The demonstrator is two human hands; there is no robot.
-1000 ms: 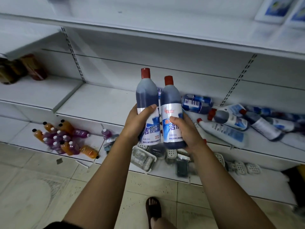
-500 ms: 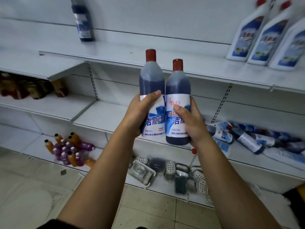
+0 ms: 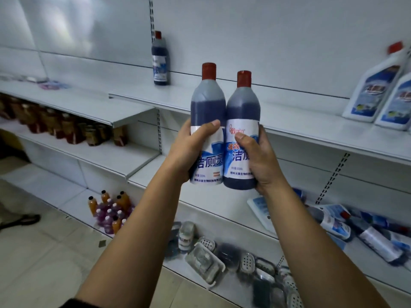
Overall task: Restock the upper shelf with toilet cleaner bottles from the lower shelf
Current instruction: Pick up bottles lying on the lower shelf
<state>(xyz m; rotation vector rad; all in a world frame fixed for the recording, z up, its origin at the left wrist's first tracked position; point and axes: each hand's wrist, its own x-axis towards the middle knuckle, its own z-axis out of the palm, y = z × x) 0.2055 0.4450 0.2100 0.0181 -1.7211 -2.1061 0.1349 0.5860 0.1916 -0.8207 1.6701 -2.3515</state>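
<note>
Against smooth white shelving (image 3: 295, 127), hands (image 3: 185, 151) (image 3: 262, 162) grip cylindrical bottles (image 3: 206, 103) (image 3: 242, 112).

White metal shelving (image 3: 142, 152) fills the view, in 2 bays that meet at a slotted upright (image 3: 152, 16). The back panel (image 3: 278, 41) is plain white, with a soft patch of light (image 3: 66, 27) on it at upper left. The right bay's upper shelf (image 3: 289, 121) sits a little higher than the left bay's top shelf (image 3: 89, 103). Another slotted strip (image 3: 332, 176) runs down the panel at lower right. The floor (image 3: 44, 270) is pale beige tile with thin dark joints, and the base shelf (image 3: 73, 194) lies just above it. The light is dim and cool
</note>
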